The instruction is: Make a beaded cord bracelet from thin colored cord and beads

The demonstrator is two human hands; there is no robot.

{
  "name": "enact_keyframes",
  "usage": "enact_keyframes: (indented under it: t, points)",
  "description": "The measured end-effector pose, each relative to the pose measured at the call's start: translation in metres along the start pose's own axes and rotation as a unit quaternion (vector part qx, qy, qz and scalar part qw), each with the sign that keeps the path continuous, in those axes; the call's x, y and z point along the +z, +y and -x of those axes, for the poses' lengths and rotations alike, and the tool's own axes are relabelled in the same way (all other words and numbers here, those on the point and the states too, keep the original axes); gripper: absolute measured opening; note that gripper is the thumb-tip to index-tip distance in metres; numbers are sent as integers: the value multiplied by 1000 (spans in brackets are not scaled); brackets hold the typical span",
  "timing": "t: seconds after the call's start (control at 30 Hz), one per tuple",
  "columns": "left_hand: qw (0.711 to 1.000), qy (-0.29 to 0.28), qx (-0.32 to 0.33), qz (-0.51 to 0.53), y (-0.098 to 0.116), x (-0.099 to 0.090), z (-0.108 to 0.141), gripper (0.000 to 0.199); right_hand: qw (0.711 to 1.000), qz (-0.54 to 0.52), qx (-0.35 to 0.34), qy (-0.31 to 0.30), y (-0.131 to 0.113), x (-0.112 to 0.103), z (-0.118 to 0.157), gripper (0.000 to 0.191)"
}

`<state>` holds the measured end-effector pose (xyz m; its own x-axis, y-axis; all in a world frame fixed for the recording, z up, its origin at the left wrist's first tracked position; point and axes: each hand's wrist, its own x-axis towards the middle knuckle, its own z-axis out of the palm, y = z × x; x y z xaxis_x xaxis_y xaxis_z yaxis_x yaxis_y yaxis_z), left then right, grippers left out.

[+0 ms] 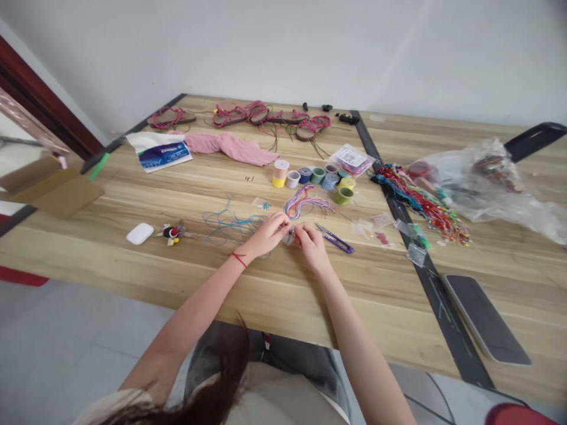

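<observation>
My left hand (269,232), with a red string at its wrist, and my right hand (309,239) are close together over the table. Both have their fingers closed at a small clear bag (289,237); what exactly each pinches is too small to tell. Blue cords (234,223) spread over the wood left of my left hand. Purple-handled snips (339,241) lie just right of my right hand. Beyond the hands is a bundle of pink, white and blue threads (303,202), with a little bag of blue beads (266,205) beside it.
Thread spools (318,175) stand behind the threads. Corded sandals (230,116) line the back. Colourful cords (427,203), a plastic bag (482,177) and a phone (486,319) are on the right. A white case (140,234), keys (173,234) and a pink cloth (230,147) are leftward.
</observation>
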<state>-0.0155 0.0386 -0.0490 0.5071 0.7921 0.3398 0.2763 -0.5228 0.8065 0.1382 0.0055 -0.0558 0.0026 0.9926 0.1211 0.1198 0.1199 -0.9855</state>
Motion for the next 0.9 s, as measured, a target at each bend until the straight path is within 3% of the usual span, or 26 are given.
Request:
enact_keyframes:
  t: [0.2, 0.5, 0.73, 0.9]
  points:
    - [996, -1, -34, 77, -4, 2, 0, 24, 1000, -2, 4, -1, -1, -1, 0, 32]
    - [997, -30, -22, 69, -2, 2, 0, 28, 1000, -7, -3, -6, -2, 1, 0, 32]
    - [989, -29, -58, 136, -6, 2, -1, 25, 1000, -15, 7, -10, -3, 0, 0, 31]
    - [985, -60, -81, 139, -2, 1, 1, 28, 1000, -19, 8, -11, -3, 0, 0, 32]
